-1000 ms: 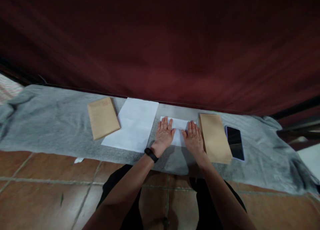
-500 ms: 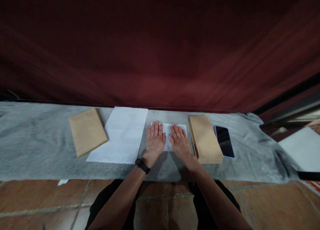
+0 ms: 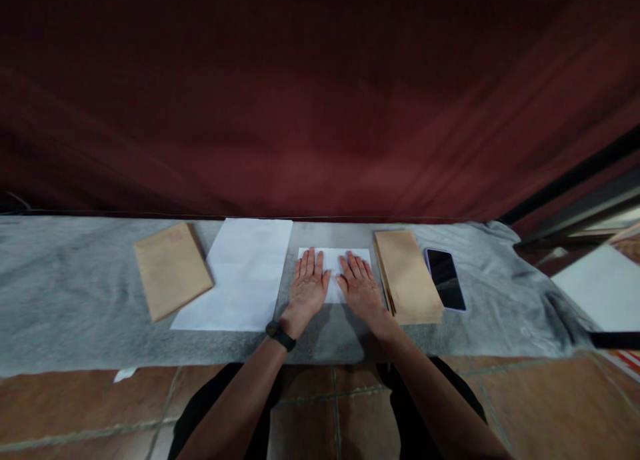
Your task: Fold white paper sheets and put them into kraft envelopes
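At lower centre, the left hand [image 3: 309, 287] and right hand [image 3: 361, 291] lie flat, fingers extended, grasping nothing, on a small white rectangular paper [image 3: 333, 263]. Its right edge sits just beside a tan rectangular paper stack [image 3: 410, 277]; bare grey cloth [image 3: 340, 333] shows below.

Vs a second ago, right hand [image 3: 361, 287] now sits further in from small white sheet [image 3: 332, 260]'s right edge, closer to left hand [image 3: 307, 287].

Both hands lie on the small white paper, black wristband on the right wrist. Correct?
Wrong wrist: the head view shows the black wristband on the left. The left hand and right hand do lie on the small white paper.
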`<control>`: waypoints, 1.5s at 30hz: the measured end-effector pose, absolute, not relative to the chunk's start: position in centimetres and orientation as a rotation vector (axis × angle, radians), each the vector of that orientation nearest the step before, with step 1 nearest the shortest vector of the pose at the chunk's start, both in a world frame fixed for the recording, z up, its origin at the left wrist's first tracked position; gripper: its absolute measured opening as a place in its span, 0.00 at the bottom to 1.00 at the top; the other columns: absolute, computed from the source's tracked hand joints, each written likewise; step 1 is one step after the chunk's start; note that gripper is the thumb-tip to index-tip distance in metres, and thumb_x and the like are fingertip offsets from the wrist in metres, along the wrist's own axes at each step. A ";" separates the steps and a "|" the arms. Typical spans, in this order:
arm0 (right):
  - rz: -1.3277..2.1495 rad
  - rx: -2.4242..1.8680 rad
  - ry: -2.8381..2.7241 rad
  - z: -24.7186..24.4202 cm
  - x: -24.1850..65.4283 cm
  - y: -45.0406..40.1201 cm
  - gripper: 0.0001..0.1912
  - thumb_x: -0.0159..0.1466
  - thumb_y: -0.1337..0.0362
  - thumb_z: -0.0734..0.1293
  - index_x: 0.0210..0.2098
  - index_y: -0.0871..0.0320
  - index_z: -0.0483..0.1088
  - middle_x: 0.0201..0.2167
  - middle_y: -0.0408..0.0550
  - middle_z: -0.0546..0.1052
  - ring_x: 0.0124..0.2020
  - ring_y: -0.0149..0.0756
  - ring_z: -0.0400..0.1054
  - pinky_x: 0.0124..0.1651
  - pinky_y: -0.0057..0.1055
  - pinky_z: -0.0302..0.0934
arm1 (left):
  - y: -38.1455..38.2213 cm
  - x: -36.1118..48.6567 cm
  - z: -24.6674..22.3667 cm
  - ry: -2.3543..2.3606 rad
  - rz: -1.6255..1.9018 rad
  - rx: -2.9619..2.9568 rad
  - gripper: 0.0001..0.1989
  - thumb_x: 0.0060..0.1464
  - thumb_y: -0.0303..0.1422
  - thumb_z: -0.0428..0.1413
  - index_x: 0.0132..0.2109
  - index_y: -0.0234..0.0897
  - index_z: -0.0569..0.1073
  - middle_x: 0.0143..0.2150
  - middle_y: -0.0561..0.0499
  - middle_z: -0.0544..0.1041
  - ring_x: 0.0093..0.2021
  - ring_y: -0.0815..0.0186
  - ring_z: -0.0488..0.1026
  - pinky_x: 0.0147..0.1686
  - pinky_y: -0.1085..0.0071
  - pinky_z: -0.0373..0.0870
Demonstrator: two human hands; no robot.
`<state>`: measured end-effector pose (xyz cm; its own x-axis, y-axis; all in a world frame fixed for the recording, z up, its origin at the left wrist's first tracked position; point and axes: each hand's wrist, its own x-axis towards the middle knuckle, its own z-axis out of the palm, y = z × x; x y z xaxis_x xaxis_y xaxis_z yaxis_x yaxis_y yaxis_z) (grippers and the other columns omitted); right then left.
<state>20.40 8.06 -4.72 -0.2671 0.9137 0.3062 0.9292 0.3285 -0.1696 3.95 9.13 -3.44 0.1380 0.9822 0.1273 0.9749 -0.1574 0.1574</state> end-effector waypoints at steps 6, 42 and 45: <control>-0.085 -1.666 -2.233 -4.8 20.9 7.8 0.29 0.75 0.56 0.55 0.71 0.64 0.55 0.71 0.60 0.58 0.72 0.47 0.51 0.71 0.47 0.47 | 8.6 3.6 -3.8 2.104 0.380 2.303 0.31 0.69 0.37 0.41 0.71 0.21 0.54 0.73 0.32 0.53 0.74 0.52 0.48 0.71 0.52 0.51; 0.037 -1.495 -2.337 -4.6 20.5 4.5 0.32 0.75 0.54 0.55 0.72 0.63 0.50 0.72 0.58 0.56 0.73 0.44 0.48 0.72 0.48 0.48 | 3.9 4.1 -3.8 1.849 0.431 2.504 0.29 0.67 0.30 0.43 0.73 0.35 0.52 0.75 0.39 0.50 0.75 0.54 0.45 0.71 0.49 0.51; 0.001 -1.551 -2.306 -4.7 21.0 4.4 0.33 0.75 0.53 0.55 0.72 0.64 0.50 0.72 0.59 0.57 0.73 0.45 0.49 0.72 0.48 0.47 | 3.9 4.1 -3.6 1.878 0.437 2.483 0.29 0.68 0.34 0.43 0.73 0.32 0.52 0.75 0.36 0.50 0.75 0.52 0.46 0.71 0.49 0.52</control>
